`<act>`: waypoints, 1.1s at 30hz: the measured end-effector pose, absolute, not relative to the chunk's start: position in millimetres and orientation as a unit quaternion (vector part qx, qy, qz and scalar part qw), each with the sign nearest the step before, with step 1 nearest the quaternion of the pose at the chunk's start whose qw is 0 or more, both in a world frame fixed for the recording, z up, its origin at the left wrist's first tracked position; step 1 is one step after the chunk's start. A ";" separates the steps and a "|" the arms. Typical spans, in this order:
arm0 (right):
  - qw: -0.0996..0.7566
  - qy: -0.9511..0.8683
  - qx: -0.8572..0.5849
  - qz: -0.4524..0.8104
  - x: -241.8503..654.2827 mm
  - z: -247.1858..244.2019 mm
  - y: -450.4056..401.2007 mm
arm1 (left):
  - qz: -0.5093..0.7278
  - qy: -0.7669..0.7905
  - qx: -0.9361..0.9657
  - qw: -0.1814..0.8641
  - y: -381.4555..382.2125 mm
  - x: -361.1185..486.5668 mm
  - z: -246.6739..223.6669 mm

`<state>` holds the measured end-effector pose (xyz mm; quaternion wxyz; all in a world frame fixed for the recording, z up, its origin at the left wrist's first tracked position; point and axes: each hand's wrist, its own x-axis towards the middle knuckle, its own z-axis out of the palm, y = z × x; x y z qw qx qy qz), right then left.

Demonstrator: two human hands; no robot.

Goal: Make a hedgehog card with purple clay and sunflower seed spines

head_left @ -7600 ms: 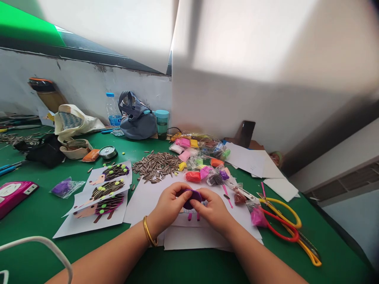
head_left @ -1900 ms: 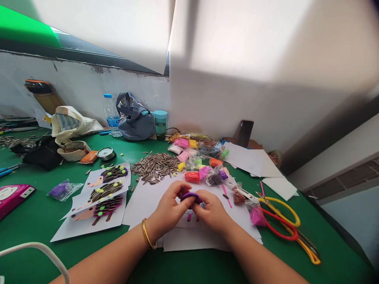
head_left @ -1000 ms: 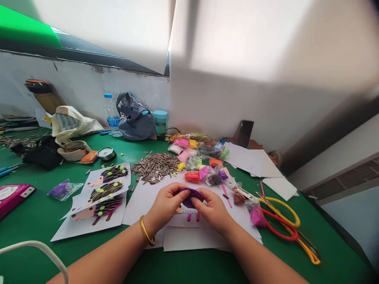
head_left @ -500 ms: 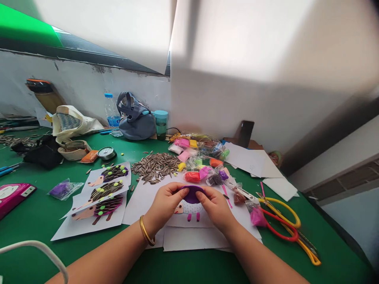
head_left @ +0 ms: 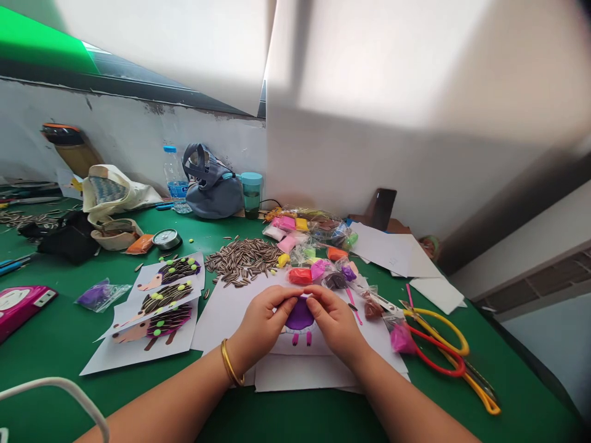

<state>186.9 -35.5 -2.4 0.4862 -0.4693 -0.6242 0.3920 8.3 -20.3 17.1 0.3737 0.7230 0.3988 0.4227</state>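
A flattened piece of purple modelling clay (head_left: 299,315) is pinched at its upper edge between both hands. My left hand (head_left: 268,314) grips its left side with thumb and fingers, a gold bangle on the wrist. On the other side my right hand (head_left: 333,317) pinches it the same way. Below the clay lies a white sheet (head_left: 231,326) bearing a drawn animal with two pink clay feet (head_left: 302,339). The clay and fingers hide most of that drawing. Behind the hands sits a heap of striped sunflower seeds (head_left: 242,258).
Finished hedgehog pictures (head_left: 168,307) lie at the left, near a bagged purple clay lump (head_left: 96,295). Coloured clay packets (head_left: 300,275) spread behind my hands. Red and yellow scissors (head_left: 438,351) rest at the right. A bag (head_left: 215,191) and a teal-lidded cup (head_left: 252,194) stand by the wall.
The purple clay has tilted and hangs lower, covering more of the drawn animal. Both hands have drawn slightly closer, fingertips nearly meeting above it.
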 end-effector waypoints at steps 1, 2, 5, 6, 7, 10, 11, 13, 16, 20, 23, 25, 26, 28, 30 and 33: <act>0.492 -0.624 -0.467 0.388 187.0 -2.4 -35.6 | 0.425 0.403 0.710 0.391 -20.7 8.8 17.8; 0.494 -0.626 -0.466 0.383 187.1 -2.3 -35.6 | 0.428 0.409 0.695 0.408 -21.1 9.3 18.2; 0.492 -0.637 -0.468 0.365 187.5 -2.0 -35.8 | 0.436 0.430 0.641 0.463 -22.0 10.4 18.5; 0.490 -0.642 -0.469 0.357 187.7 -2.0 -36.0 | 0.436 0.435 0.622 0.484 -22.0 10.7 18.4; 0.488 -0.650 -0.469 0.347 187.8 -2.1 -36.3 | 0.433 0.437 0.604 0.507 -21.8 10.9 18.4; 0.481 -0.673 -0.464 0.317 188.0 -2.2 -37.7 | 0.397 0.447 0.567 0.567 -20.5 11.6 18.6; 0.479 -0.679 -0.461 0.311 188.0 -2.1 -38.2 | 0.386 0.451 0.560 0.578 -19.9 11.7 18.8; 0.469 -0.697 -0.446 0.308 188.0 -1.3 -39.0 | 0.376 0.458 0.548 0.590 -18.7 11.7 18.6; 0.445 -0.725 -0.422 0.313 188.2 -0.2 -39.0 | 0.382 0.444 0.523 0.619 -17.4 11.2 17.0; 0.467 -0.704 -0.450 0.291 189.5 -0.7 -37.8 | 0.377 0.407 0.480 0.679 -17.5 11.3 14.7; 0.488 -0.679 -0.474 0.275 190.2 -1.1 -38.1 | 0.364 0.408 0.468 0.694 -18.4 12.0 13.8; 0.485 -0.684 -0.470 0.275 190.2 -0.7 -39.0 | 0.368 0.412 0.466 0.691 -18.5 12.2 12.7; 0.479 -0.692 -0.463 0.277 190.2 -0.3 -39.5 | 0.374 0.409 0.465 0.690 -18.3 12.2 11.8; 0.461 -0.712 -0.450 0.280 190.0 0.6 -40.5 | 0.387 0.400 0.465 0.689 -17.6 12.0 10.1; 0.450 -0.721 -0.448 0.278 190.0 1.1 -41.2 | 0.394 0.396 0.468 0.684 -17.0 11.8 9.3; 0.448 -0.718 -0.458 0.270 190.2 1.2 -41.7 | 0.390 0.412 0.481 0.668 -17.4 11.7 11.9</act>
